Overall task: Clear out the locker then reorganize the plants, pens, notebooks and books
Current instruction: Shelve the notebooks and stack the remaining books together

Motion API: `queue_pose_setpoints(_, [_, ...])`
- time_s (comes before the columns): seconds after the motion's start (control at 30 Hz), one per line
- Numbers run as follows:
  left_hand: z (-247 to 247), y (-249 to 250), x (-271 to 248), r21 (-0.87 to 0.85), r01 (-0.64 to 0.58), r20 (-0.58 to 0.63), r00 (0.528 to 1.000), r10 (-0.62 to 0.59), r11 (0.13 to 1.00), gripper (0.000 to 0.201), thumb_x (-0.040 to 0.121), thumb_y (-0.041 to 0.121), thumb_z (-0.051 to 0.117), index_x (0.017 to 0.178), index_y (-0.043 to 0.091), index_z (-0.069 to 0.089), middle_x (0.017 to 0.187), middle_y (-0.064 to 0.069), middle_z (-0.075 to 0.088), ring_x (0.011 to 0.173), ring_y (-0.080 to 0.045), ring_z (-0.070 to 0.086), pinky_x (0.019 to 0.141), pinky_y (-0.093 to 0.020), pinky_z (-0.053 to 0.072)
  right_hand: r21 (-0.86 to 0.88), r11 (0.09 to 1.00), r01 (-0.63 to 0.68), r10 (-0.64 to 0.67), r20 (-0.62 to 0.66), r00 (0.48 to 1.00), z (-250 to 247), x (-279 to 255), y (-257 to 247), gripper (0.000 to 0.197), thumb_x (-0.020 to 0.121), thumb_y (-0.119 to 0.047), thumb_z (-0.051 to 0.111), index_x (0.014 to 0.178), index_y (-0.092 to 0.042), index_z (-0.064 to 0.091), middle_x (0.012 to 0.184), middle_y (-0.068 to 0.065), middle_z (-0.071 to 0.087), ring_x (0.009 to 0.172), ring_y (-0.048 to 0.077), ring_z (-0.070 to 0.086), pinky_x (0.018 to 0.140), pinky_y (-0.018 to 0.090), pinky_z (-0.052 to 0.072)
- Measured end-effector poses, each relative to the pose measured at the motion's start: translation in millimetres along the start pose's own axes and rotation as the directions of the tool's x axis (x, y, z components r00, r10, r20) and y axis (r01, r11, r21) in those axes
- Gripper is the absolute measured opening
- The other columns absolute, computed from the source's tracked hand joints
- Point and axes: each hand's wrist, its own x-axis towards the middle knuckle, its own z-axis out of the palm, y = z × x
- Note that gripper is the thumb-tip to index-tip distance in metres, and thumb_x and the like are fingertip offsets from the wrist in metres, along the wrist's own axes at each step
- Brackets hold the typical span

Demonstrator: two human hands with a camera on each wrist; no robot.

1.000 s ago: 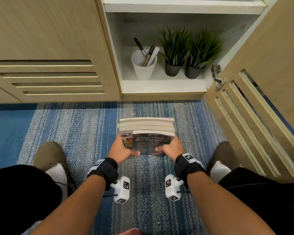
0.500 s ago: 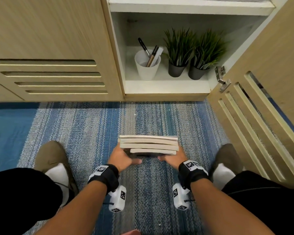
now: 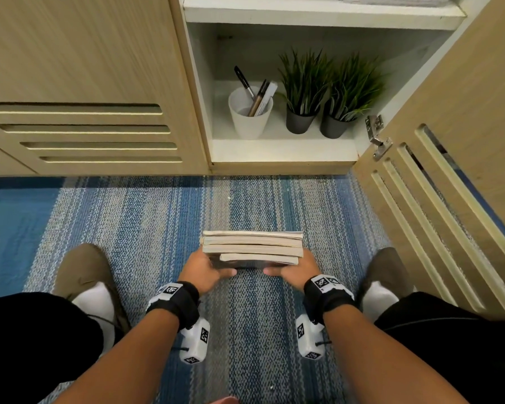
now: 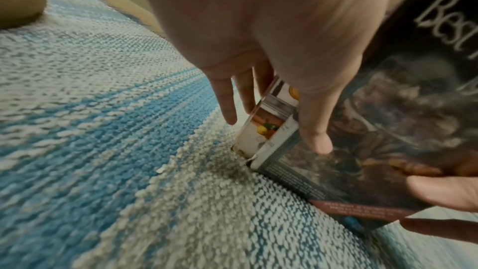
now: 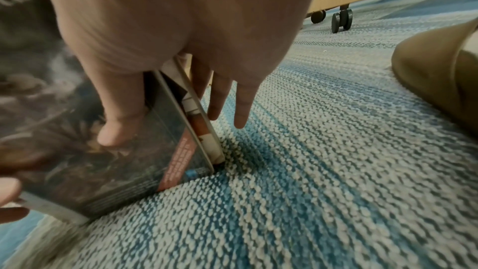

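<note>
Now the stack of books, tilted back a second ago, is stood upright on the carpet, apparently resting, pinched between left hand and right hand; clearing proceeds.

head view: mounted high, facing forward and steeply down. it takes in the blue and grey striped woven carpet, the open white-lined wooden locker beyond, and both forearms below.

left wrist view: set low, just above the carpet, looking along the left hand from very near, angled rightward.

right wrist view: likewise low and very near, looking along the right hand, angled leftward.

shared ground: all three views take in the upright stack of paperback books with cream page edges standing on the carpet; each wrist view catches its dark front cover from opposite ends.
</note>
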Motion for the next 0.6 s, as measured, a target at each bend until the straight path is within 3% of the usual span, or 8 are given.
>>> queue_pose_setpoints(0.13, [2.3,1.1,-3.5,0.009,-0.014,-0.047,0.999,0.014,1.000,0.049,0.062,0.015,0.088,0.107,0.027,0.075,0.105,0.013,0.074,0.102,-0.008,0.068,0.097,-0.035,0.053,-0.035,0.997,0.068,-0.067,0.034,0.997,-1.1,-2.9,-0.9,0.059,0.063,-0.012,0.091,0.117,-0.023,0.069,0.106,-0.011,0.070,0.101,0.009,0.066,0.098,0.028,0.051])
queue_pose_setpoints(0.23, [5.4,-4.5,-3.5,0.018,0.007,-0.066,0.998,-0.006,1.000,0.042,0.061,0.027,0.082,0.102,0.032,0.073,0.102,0.017,0.074,0.100,-0.007,0.068,0.094,-0.036,0.055,0.039,0.999,0.018,-0.019,0.016,1.000,0.1,-0.9,4.0,0.060,0.065,-0.008,0.090,0.119,-0.016,0.067,0.106,-0.006,0.072,0.087,-0.003,0.067,0.081,0.016,0.055])
queue_pose_setpoints(0.27, [6.3,-9.6,-1.4,0.014,0.026,-0.075,0.997,-0.025,1.000,0.043,0.061,0.032,0.080,0.103,0.031,0.072,0.103,0.017,0.074,0.101,-0.008,0.069,0.094,-0.038,0.055,0.042,0.999,-0.003,0.003,-0.003,1.000,1.6,-0.4,5.6,0.061,0.063,-0.014,0.092,0.119,-0.018,0.068,0.106,-0.007,0.072,0.087,-0.003,0.067,0.081,0.015,0.054])
queue_pose_setpoints(0.33, [7.3,-17.0,1.6,0.008,0.050,-0.081,0.996,-0.049,0.999,0.049,0.060,0.040,0.076,0.108,0.032,0.070,0.104,0.016,0.074,0.104,-0.011,0.069,0.094,-0.041,0.055,-0.018,1.000,-0.019,0.018,-0.030,0.999,3.8,1.2,9.0,0.065,0.057,-0.027,0.094,0.116,-0.024,0.068,0.107,-0.011,0.073,0.097,0.006,0.066,0.093,0.023,0.051])
queue_pose_setpoints(0.4, [8.8,-20.7,4.2,0.032,0.044,-0.090,0.995,-0.041,0.999,0.047,0.063,0.035,0.075,0.109,0.032,0.069,0.106,0.014,0.074,0.106,-0.013,0.068,0.095,-0.042,0.055,-0.057,0.998,-0.027,0.027,0.000,1.000,3.0,1.9,6.5,0.062,0.059,-0.027,0.093,0.116,-0.025,0.068,0.107,-0.013,0.072,0.099,0.008,0.065,0.095,0.024,0.048])
queue_pose_setpoints(0.5, [6.1,-9.3,0.4,0.068,0.048,-0.075,0.996,-0.043,0.997,0.041,0.067,0.027,0.079,0.107,0.030,0.073,0.105,0.014,0.074,0.103,-0.012,0.068,0.095,-0.037,0.054,-0.050,0.999,0.016,-0.014,0.051,0.999,-0.2,2.6,4.8,0.048,0.072,-0.008,0.085,0.116,-0.018,0.068,0.102,-0.010,0.067,0.086,0.001,0.063,0.081,0.011,0.047])
queue_pose_setpoints(0.6, [5.9,-8.1,0.1,0.093,0.034,-0.040,0.999,-0.031,0.995,0.040,0.072,0.018,0.084,0.109,0.027,0.073,0.106,0.011,0.073,0.103,-0.012,0.066,0.094,-0.029,0.051,-0.063,0.995,0.075,-0.073,0.031,0.997,0.0,0.8,6.0,0.046,0.073,-0.010,0.085,0.115,-0.020,0.069,0.098,-0.013,0.066,0.089,0.002,0.061,0.079,0.003,0.046])
